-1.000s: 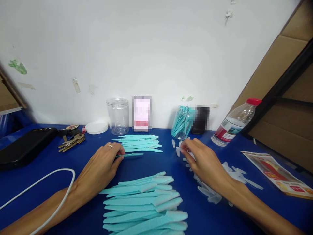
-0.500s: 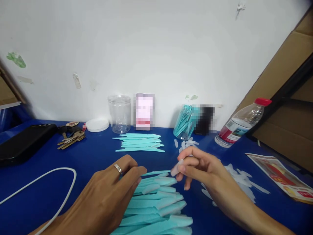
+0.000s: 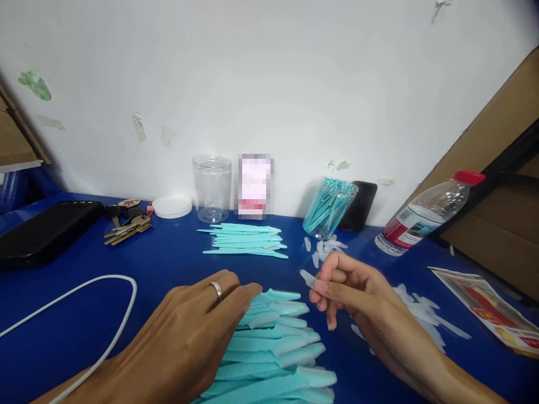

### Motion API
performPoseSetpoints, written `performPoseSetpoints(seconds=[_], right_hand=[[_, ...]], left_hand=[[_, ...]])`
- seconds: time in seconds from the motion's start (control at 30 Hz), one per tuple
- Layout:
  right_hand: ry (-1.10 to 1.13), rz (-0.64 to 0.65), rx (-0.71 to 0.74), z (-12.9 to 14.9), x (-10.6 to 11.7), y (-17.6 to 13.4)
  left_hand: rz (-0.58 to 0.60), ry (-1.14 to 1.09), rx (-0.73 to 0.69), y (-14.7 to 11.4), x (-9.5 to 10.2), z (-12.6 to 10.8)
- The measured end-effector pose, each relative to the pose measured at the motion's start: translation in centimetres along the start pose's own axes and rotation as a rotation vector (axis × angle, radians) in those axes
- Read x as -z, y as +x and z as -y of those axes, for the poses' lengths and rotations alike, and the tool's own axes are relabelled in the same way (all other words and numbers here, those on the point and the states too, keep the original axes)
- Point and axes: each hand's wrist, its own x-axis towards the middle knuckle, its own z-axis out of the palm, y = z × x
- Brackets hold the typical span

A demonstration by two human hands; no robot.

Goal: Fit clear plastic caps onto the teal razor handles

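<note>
My left hand, with a ring on one finger, is closed over the handle end of a turquoise eyebrow razor. Its blade end points right, toward my other hand. Beneath and in front of it lies a pile of similar turquoise razors, several with translucent caps over their ends. My right hand pinches a small translucent cap between thumb and fingers, its narrower end pointing left. The cap and the held razor are apart. Loose caps lie behind my right hand, and a heap of them lies beside it.
At the back stand an empty clear jar, a blurred pink-and-white card, a tilted jar of turquoise razors and a black phone. Further out are a bottle, packet, keys, white lid, black case and white cable.
The razor in my left hand has turned from edge-on to showing its broader side. In my right fingers the cap has swung round and now sticks out to the left. The view has shifted slightly.
</note>
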Motion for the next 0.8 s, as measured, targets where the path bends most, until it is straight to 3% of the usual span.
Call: performPoseSetpoints(seconds=[0.2,0.6,0.8], right_hand=[[-0.068,0.055,0.007,-0.38,0.03,0.0],[-0.143,0.028,0.025,-0.44,-0.11,-0.05],[-0.002,0.156,-0.004,-0.69,-0.17,-0.34]], left_hand=[[-0.036,0.045,0.014,0.47,-0.11,0.04],[-0.058,0.035,-0.004,0.48,0.06,-0.14],[-0.049,-0.048,-0.003,0.15,0.15,-0.22]])
